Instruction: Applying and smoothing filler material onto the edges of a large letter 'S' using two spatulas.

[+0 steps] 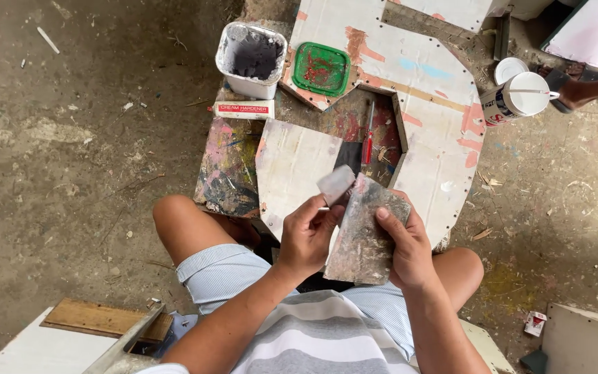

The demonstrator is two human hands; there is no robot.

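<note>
Centre frame: my right hand [410, 246] grips the grey mixing board [363, 235], thumb pressed on top. My left hand [307, 235] pinches the small scraper [336, 184] at its upper edge. Step appears to be scraping filler; next needs steady blade angle.

lid [321, 68]: green, smeared red, upper middle
tub [250, 59]: white, dark grey inside, upper middle
screwdriver [367, 142]: red handle, centre
tube [242, 109]: white and red, upper middle
shorts [219, 273]: pale blue, fine stripes, lower middle
shirt [313, 343]: grey-white bands, bottom
</note>
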